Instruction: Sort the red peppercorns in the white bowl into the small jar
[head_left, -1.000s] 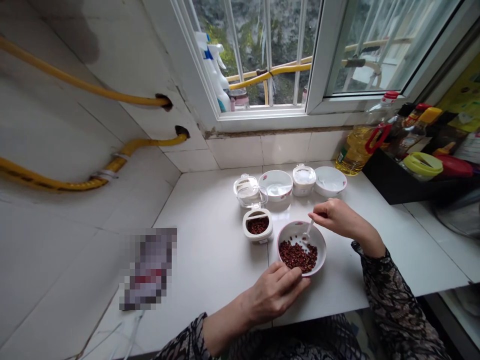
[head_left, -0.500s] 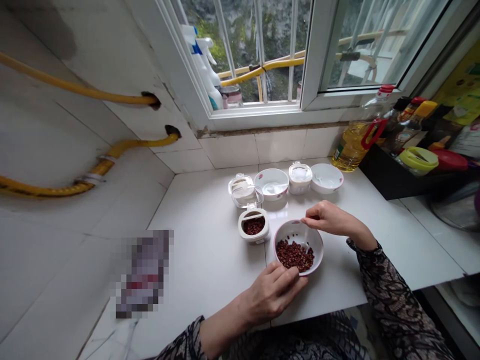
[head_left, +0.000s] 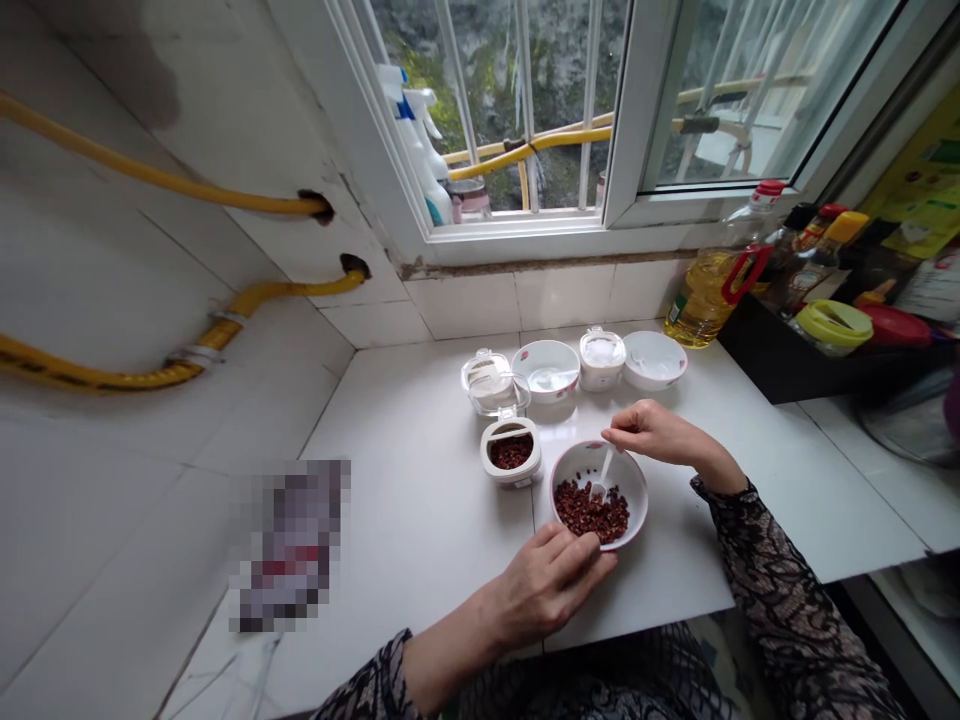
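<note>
My left hand [head_left: 559, 580] is closed on the near rim of a white bowl [head_left: 636, 490] with a pinkish edge. Dark red peppercorns [head_left: 589, 518] cover the bowl's bottom, mostly on its near side. Between the fingers of my right hand [head_left: 652, 432] is the handle of a small white plastic spoon [head_left: 606, 465], whose tip rests among the peppercorns. Just left of the bowl stands an open white seasoning jar [head_left: 491, 470] with more of the same peppercorns inside, its clear lid tipped back.
Behind are another lidded jar [head_left: 486, 375], a white bowl [head_left: 546, 395], a jar of white grains [head_left: 602, 372] and a second white bowl [head_left: 655, 370]. An oil bottle [head_left: 701, 300] and a black box [head_left: 772, 355] of condiments stand right. A blurred-out packet [head_left: 296, 540] lies left.
My right hand has shifted the spoon within the bowl, so its handle and tip now show more clearly. My left hand keeps its place on the rim. The view has shifted slightly.
</note>
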